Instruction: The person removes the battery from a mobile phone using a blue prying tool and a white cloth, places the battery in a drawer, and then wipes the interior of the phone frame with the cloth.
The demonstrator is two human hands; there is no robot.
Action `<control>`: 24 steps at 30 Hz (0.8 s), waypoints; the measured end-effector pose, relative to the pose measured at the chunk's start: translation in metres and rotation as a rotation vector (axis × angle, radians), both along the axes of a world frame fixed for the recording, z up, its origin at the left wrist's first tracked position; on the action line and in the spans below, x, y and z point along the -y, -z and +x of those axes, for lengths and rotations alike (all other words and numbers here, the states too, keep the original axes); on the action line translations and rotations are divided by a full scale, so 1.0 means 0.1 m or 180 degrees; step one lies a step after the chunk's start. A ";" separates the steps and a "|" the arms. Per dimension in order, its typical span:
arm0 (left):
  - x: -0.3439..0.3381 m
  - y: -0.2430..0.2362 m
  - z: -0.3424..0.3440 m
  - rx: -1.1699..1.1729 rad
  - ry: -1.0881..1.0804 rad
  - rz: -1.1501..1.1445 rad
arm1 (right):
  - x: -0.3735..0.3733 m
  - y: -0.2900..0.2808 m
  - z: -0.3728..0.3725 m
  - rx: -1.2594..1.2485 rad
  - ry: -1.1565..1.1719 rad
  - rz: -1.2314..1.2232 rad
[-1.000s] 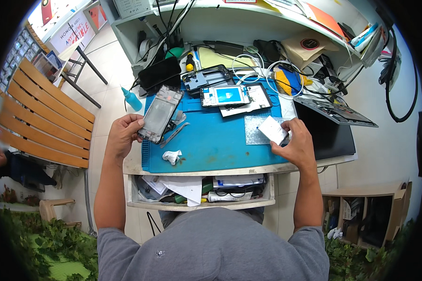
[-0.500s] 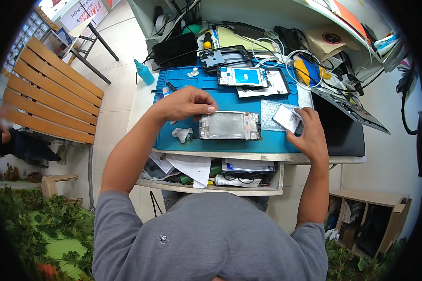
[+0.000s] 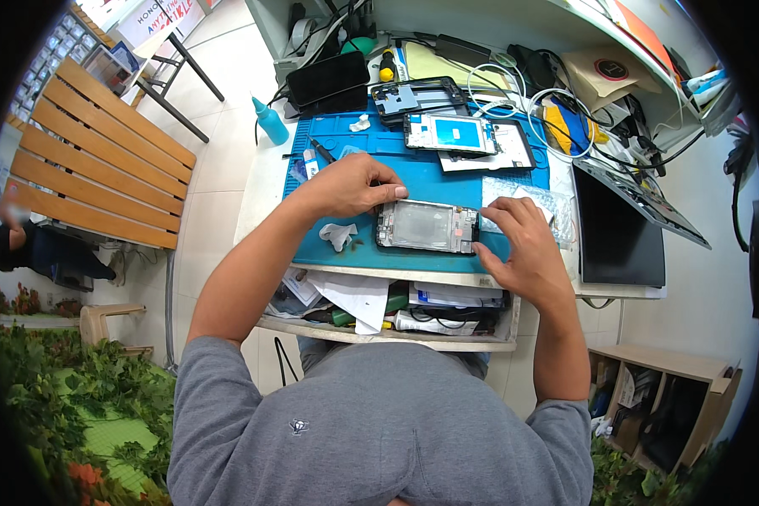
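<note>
A bare phone frame [image 3: 427,226] with a silvery inner plate lies over the blue work mat [image 3: 312,250]. My left hand [image 3: 354,184] pinches its upper left edge between thumb and curled fingers. At the frame's right end is my right hand [image 3: 527,251], its thumb and fingers spread around the edge; whether they touch it I cannot tell. Behind that hand, clear bubble wrap [image 3: 557,202] lies on the mat, with a white piece partly hidden by the fingers. A crumpled white tissue [image 3: 338,236] rests left of the frame.
At the back of the mat are another phone frame with a blue patch [image 3: 451,135] and a black-edged frame [image 3: 417,97]. A blue bottle [image 3: 270,122] stands at the left. An opened laptop [image 3: 622,228] is at the right. Below the mat, a cluttered drawer [image 3: 396,341] stands open.
My right hand has let go of the white flat piece at the bubble wrap and moved left to the phone frame's right end. My left hand keeps its pinch on the frame.
</note>
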State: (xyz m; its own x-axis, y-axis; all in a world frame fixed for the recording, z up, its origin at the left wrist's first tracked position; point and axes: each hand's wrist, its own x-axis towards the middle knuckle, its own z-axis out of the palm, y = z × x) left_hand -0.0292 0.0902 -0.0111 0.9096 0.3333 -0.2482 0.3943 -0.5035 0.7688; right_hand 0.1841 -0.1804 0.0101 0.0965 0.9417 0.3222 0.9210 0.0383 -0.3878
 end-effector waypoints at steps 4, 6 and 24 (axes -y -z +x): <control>-0.02 0.00 -0.08 -0.0008 -0.0135 -0.0190 | -0.07 0.02 -0.01 0.0044 -0.0028 -0.0237; -0.01 -0.02 -0.11 0.0088 -0.0206 -0.0355 | -0.06 0.04 0.01 0.0077 0.0000 -0.0293; -0.01 -0.12 -0.62 0.0875 -0.1041 -0.0580 | 0.14 0.11 0.37 -0.0259 0.0213 0.0265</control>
